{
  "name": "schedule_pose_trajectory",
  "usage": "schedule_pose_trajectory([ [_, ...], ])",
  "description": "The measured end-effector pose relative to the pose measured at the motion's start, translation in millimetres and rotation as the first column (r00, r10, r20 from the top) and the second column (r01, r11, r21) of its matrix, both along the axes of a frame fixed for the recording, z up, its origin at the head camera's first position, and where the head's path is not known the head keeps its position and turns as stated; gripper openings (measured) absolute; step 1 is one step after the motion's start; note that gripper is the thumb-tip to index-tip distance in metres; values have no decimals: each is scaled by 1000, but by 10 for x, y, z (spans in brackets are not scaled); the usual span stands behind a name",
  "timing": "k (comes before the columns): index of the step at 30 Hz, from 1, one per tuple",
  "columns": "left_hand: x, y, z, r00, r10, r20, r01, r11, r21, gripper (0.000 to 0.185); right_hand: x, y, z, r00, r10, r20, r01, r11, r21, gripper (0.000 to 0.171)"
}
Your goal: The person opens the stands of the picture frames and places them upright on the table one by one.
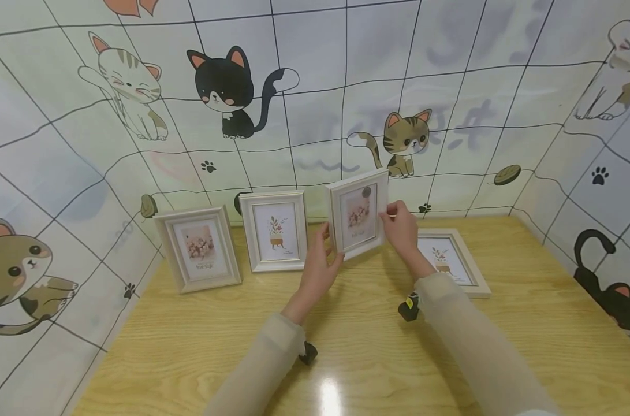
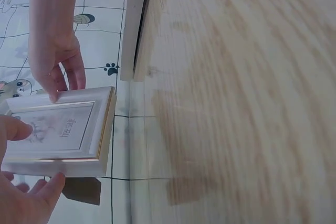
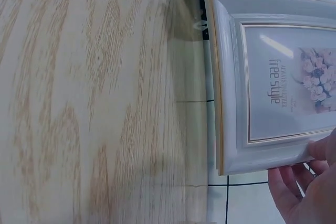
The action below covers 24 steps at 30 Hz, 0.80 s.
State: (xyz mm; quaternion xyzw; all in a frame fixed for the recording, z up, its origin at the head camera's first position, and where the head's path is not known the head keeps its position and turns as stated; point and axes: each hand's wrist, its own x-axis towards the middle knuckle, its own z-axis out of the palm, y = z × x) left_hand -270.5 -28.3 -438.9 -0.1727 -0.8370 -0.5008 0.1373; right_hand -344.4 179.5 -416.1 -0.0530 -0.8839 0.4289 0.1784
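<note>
A white picture frame with a flower print inside is held upright just above the far middle of the wooden table. The left hand grasps its left edge, thumb on the front and fingers curled behind. The right hand pinches its right edge, fingers wrapped round the back and thumb on the front. In the right wrist view the print reads "free style".

Two more frames stand against the cat-patterned wall: one with flowers at the far left, one with a potted plant print just left of the held frame. A fourth frame lies flat on the table to the right, behind the right wrist.
</note>
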Motion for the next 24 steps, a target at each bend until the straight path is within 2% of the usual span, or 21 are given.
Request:
schedule_pose_trajectory([
  [13, -40, -15, -18, 998, 15, 56, -17, 999, 46, 78, 54, -80, 31, 1000, 2, 28, -3, 1000, 18, 28],
  [24, -59, -12, -26, 998, 18, 62, -17, 1000, -9, 79, 76, -77, -14, 998, 17, 53, -19, 999, 38, 28],
])
